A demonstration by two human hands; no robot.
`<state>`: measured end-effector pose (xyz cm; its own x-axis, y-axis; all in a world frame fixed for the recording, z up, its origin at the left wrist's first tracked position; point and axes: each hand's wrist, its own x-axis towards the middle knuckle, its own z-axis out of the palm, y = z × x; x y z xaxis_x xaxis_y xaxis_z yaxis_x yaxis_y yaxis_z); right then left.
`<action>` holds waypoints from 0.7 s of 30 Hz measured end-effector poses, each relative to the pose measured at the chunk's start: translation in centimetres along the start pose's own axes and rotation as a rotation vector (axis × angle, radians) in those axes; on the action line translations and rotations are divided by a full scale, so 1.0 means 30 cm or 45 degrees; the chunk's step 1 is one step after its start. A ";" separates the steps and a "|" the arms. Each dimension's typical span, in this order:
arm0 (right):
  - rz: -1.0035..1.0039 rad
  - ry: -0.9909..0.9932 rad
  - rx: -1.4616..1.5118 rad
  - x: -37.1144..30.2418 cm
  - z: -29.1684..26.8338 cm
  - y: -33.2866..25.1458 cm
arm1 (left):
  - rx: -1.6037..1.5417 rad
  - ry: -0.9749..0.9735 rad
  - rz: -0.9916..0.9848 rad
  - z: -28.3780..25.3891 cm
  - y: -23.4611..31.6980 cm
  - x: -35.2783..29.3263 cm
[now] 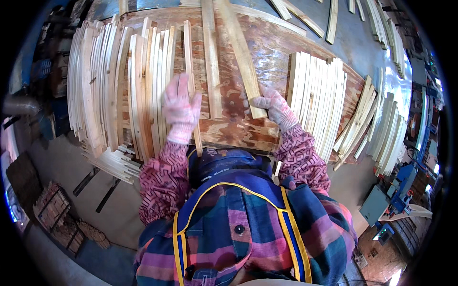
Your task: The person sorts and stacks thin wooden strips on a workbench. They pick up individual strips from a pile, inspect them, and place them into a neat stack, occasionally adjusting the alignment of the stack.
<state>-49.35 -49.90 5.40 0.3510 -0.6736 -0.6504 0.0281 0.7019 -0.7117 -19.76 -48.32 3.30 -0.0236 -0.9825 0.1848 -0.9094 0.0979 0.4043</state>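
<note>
Both my hands wear pale, pink-stained work gloves. My right hand (pixel 276 107) grips the near end of a flat wooden board (pixel 242 55), which slants away to the far edge of the view. My left hand (pixel 180 105) is open, fingers spread and slightly blurred, over a narrow wooden strip (pixel 188 52); whether it touches the strip I cannot tell. Between the hands another wooden board (pixel 212 66) lies lengthwise on the worn plywood tabletop (pixel 229 132).
Rows of wooden strips (pixel 98 81) line the table's left side, and a pale stack (pixel 315 93) stands on its right. Loose strips (pixel 358 119) lean beyond the right edge. More boards (pixel 305 19) lie on the floor ahead. Blue machinery (pixel 403 183) stands at far right.
</note>
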 end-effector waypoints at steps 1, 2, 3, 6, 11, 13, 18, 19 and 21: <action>-0.018 -0.044 -0.088 0.000 -0.012 0.009 | 0.156 0.130 0.182 -0.033 -0.011 0.089; -0.052 -0.071 -0.265 -0.004 -0.012 -0.005 | 0.320 0.258 0.362 -0.081 -0.021 0.174; -0.031 -0.108 -0.348 -0.006 -0.012 -0.033 | 0.453 0.286 0.448 -0.154 -0.023 0.242; -0.197 -0.203 -1.154 0.001 0.060 -0.247 | 0.811 0.153 0.672 -0.382 -0.069 0.374; -0.866 0.596 -0.253 0.192 0.082 -0.294 | 0.882 -0.794 0.102 -0.434 -0.215 0.271; -0.720 0.804 -0.474 0.313 0.056 -0.232 | 0.276 -0.543 -0.191 -0.413 -0.217 0.108; 0.251 0.598 -1.513 0.366 0.439 -0.157 | 0.355 -0.378 -0.823 -0.166 -0.249 -0.229; 0.364 0.548 -1.613 0.383 0.464 -0.114 | 0.236 -0.305 -0.933 -0.152 -0.253 -0.241; 0.232 0.594 -1.497 0.411 0.426 -0.069 | 0.237 -0.097 -0.928 -0.116 -0.269 -0.241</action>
<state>-33.13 -56.70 2.25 -0.1045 -0.7743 -0.6242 -0.9107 0.3267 -0.2528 -10.81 -41.45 1.81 0.5881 -0.7972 -0.1367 -0.7607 -0.6025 0.2414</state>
